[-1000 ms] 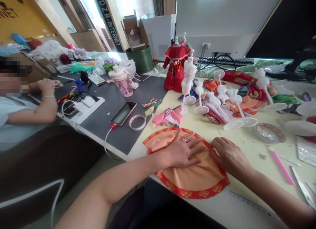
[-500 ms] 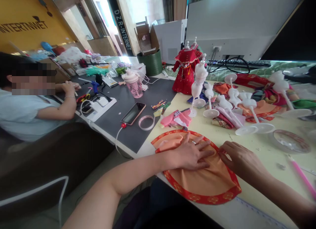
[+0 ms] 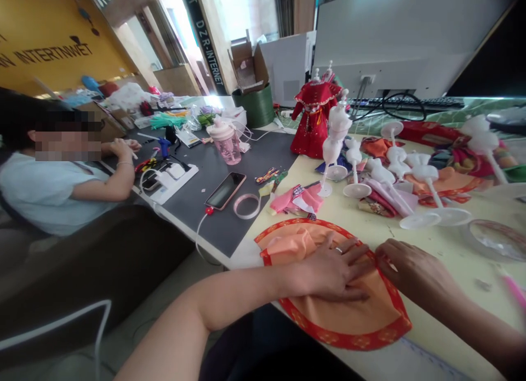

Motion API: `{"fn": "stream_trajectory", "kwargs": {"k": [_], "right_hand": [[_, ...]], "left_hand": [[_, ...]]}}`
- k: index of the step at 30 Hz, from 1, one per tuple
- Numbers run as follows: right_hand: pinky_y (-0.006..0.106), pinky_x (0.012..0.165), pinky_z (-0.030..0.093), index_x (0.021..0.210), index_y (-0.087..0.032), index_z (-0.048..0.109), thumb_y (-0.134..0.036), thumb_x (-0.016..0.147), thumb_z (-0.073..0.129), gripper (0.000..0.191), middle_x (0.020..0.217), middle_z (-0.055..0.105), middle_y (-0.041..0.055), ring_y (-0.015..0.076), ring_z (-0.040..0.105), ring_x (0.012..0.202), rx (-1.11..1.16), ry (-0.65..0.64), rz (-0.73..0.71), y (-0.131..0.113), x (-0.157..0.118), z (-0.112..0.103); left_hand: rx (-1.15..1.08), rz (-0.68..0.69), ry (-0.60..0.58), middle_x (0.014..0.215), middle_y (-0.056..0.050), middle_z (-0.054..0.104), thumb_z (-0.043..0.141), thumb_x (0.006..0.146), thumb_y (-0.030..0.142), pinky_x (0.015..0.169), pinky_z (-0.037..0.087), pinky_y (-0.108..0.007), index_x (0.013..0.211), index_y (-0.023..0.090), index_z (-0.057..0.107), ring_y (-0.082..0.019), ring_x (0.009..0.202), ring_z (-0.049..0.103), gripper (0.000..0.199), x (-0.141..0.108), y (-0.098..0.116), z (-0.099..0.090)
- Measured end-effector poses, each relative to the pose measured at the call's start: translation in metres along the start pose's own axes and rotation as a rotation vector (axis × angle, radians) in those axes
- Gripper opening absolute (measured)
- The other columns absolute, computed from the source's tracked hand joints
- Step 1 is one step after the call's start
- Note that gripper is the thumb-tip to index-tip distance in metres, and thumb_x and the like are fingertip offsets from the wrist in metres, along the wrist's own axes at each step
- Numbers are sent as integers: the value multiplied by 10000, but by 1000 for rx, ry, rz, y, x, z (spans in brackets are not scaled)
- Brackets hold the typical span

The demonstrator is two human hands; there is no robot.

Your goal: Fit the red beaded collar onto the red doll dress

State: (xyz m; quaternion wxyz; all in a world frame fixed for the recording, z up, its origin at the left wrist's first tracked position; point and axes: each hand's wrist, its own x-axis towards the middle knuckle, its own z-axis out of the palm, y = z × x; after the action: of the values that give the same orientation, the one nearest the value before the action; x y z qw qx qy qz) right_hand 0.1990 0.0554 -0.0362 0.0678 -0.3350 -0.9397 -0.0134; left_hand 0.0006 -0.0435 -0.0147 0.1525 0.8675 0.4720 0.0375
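An orange cloth (image 3: 341, 320) with a red, gold-patterned border lies on the table near its front edge. My left hand (image 3: 335, 268) rests flat on the cloth, fingers spread, a ring on one finger. At the cloth's right border, my right hand (image 3: 405, 266) has its fingers bent together and pinches the red edge. Beyond the cloth lies a small pink garment (image 3: 298, 199). A red dress (image 3: 313, 118) stands on a small form further back, beside a bare white mannequin (image 3: 337, 131).
Several white mannequins (image 3: 423, 170) and folded fabrics stand or lie at the right. A phone (image 3: 226, 191), a tape roll (image 3: 246, 206) and a pink cup (image 3: 225, 142) are on the dark mat. A person (image 3: 53, 189) sits at the far left.
The view has shifted slightly left, so most things appear further right. My left hand has slid a little toward the right border on the cloth. My right hand keeps its pinch at the edge.
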Motion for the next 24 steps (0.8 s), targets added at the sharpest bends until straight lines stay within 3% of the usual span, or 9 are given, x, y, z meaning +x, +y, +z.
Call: {"fn": "stream_trajectory", "kwargs": {"k": [4,6,11,17,24], "right_hand": [[298,578,371,729,-181,565,-165,816,431,160,739,623,57,214,612,692,-34,-62,120,9,-2,-14],[295,616,392,790,-172,594,-126,812,424,177,811,650,67,214,623,752,0,-29,163,11,-4,-22],[278,657,410,856,-182,620,-175,876,416,206,821,667,50,186,622,769,160,29,136,-8,-5,-29],[290,598,394,748,-182,585,-211,860,441,185,736,633,49,200,615,699,110,-46,30,-21,3,-20],[284,525,355,658,-199,518,-225,825,449,182,657,590,33,197,589,614,72,20,-18,-11,3,0]], "left_hand": [[-53,-1,9,1553,-102,156,315,936,541,1142,15,-563,1442,181,279,-258,1443,73,622,0,-1,-2],[-75,-2,9,1552,-99,155,299,937,549,1135,13,-583,1441,190,278,-260,1443,72,619,1,-3,0],[-66,23,31,1550,-94,164,303,936,548,1129,14,-596,1447,209,258,-259,1443,70,615,2,-6,7],[-14,17,-7,1554,-107,146,348,936,523,1102,90,-630,1422,271,322,-305,1435,98,548,1,0,-4],[34,24,-25,1558,-118,105,355,939,512,1100,124,-610,1442,272,284,-312,1435,81,562,-2,5,-11]]}}
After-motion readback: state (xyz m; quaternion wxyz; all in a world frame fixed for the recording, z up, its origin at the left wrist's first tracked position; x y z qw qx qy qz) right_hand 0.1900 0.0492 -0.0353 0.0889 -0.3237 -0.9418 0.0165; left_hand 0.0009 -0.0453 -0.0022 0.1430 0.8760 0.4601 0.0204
